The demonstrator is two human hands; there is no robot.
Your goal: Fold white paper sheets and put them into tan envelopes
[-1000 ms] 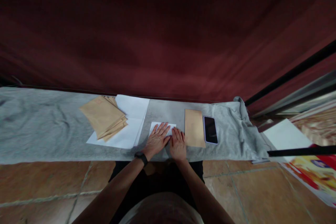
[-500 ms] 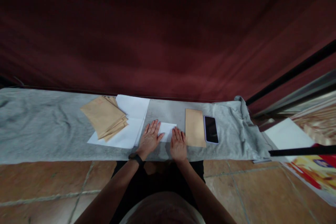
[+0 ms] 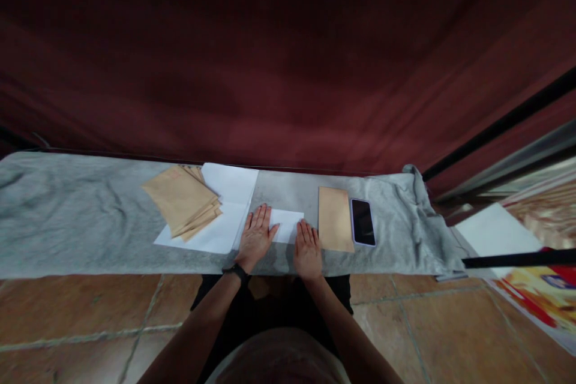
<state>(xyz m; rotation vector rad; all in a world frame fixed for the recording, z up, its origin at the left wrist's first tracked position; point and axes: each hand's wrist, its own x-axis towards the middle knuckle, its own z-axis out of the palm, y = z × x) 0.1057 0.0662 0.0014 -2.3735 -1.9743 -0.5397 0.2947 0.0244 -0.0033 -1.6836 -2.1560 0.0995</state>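
A small folded piece of white paper [image 3: 287,225] lies flat on the grey cloth between my hands. My left hand [image 3: 256,239] rests flat on its left end, fingers stretched out and thumb apart. At the paper's right end lies my right hand [image 3: 308,249], its fingers straight and side by side, palm down. Close to the right hand is a single brown envelope [image 3: 335,219]. Left of my left hand, larger white sheets [image 3: 231,192] lie partly under a fanned stack of brown envelopes [image 3: 180,199].
A phone [image 3: 362,222] with a dark screen lies right of the single envelope. The grey cloth [image 3: 81,216] covers a long narrow surface before a dark red curtain [image 3: 279,84]. Black bars [image 3: 508,260] and a colourful printed box [image 3: 540,294] stand at the right.
My left hand has slid slightly left along the white paper, showing more of it. My right hand stays at the paper's right end. The whole view has shifted a little.
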